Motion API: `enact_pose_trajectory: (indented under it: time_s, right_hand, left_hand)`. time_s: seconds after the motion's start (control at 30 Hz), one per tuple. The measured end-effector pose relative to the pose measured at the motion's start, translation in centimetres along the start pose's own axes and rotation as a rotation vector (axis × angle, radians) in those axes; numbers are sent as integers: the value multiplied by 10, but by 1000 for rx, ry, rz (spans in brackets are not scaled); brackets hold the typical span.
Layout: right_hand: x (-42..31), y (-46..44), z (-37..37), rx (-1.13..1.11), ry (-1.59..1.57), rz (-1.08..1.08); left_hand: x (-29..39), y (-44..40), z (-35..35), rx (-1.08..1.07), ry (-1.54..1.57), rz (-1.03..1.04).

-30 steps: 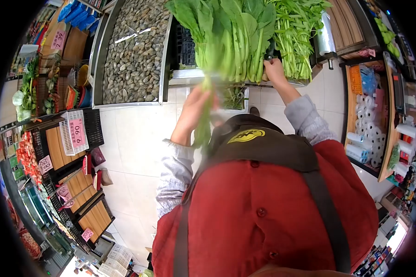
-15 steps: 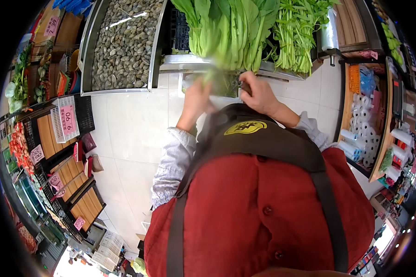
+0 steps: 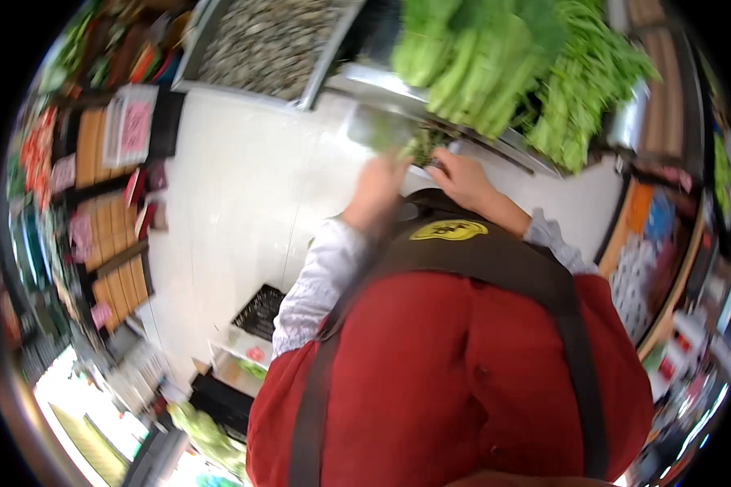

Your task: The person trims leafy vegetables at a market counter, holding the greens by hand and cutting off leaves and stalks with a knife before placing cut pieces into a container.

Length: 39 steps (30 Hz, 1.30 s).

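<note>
Blurred by motion, my left hand (image 3: 375,193) is in front of my apron, with its fingers closed around something green that is too smeared to name. Close by on the right, my right hand (image 3: 463,177) has its fingers curled round a small dark object that I cannot make out. Just beyond both hands lies a pale container (image 3: 371,128) below the display edge, with green leafy bits (image 3: 427,143) at its right side. Long leafy greens (image 3: 483,69) lie on the display above, and thinner-stemmed greens (image 3: 589,85) are to their right.
A metal tray of clams (image 3: 270,45) stands at the upper left. Shelves with a white basket (image 3: 130,126) and price cards are on the left. A black crate (image 3: 260,311) sits on the floor at the lower left. Rolls of bags (image 3: 629,280) fill a right shelf.
The view has turned and tilted, so the display now sits further right and slanted. My right hand has come away from the display edge to a place near my left hand.
</note>
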State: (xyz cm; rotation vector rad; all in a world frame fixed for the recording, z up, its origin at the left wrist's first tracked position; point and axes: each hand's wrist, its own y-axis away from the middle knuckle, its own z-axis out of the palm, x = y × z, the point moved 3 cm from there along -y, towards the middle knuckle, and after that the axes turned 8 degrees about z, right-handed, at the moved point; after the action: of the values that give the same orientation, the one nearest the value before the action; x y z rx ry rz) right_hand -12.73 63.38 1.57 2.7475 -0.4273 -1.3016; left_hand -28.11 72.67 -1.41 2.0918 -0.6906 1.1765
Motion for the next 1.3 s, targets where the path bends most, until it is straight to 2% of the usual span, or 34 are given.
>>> enact_pose_trajectory:
  time_s: [0.07, 0.1, 0.13, 0.17, 0.27, 0.33, 0.37, 0.4, 0.47, 0.53, 0.57, 0.6, 0.63, 0.67, 0.7, 0.73, 0.8, 1.07, 1.3]
  right_hand:
    - [1, -3, 2, 27, -6, -67]
    - [6, 2, 7, 45, -15, -133]
    - [8, 1, 8, 15, -16, -149]
    - [3, 0, 8, -168, 50, 7]
    - [-9, 2, 9, -267, -11, -136]
    - [-12, 11, 12, -345, 0, -244]
    - [-14, 15, 12, -381, 11, -293]
    - [-18, 16, 12, -418, 9, -335]
    - [-19, 25, 11, -514, 34, -353]
    - [-14, 32, 16, -504, 25, -422]
    - [-6, 36, 17, -481, 38, -437]
    - [-2, 41, 16, -547, 163, -345]
    - [-2, 48, 13, -524, 92, -396]
    - [-5, 55, 10, -461, 7, -547]
    - [-7, 59, 7, -477, 55, -510]
    - [-3, 61, 7, -481, 117, -406]
    - [-1, 64, 0, -449, 45, -396]
    - [-8, 74, -10, -293, -42, -276]
    - [-3, 67, -4, -169, 63, -128]
  left_hand:
    - [0, 2, -9, 33, -112, -64]
    - [-19, 12, 3, 214, -105, 15]
    - [-25, 20, 3, 215, -34, 51]
    - [-27, 32, 4, 270, -34, 21]
    - [-24, 58, 8, 344, 23, -103]
    - [-20, 87, 19, 441, 83, -163]
    - [-10, 103, 27, 550, 16, -178]
    - [-15, 111, 37, 559, 54, -218]
    - [-1, 136, 50, 607, 79, -269]
    - [-15, 138, 65, 586, -76, -254]
    - [-23, 138, 74, 599, -42, -253]
    - [-14, 145, 76, 614, 60, -270]
    - [-2, 150, 77, 617, 193, -289]
    - [9, 152, 78, 607, 299, -299]
    - [32, 158, 68, 519, 284, -352]
    - [19, 155, 76, 538, 397, -312]
    - [13, 148, 79, 527, 450, -300]
    - [29, 123, 58, 342, 224, -225]
    - [25, 93, 43, 250, 57, -96]
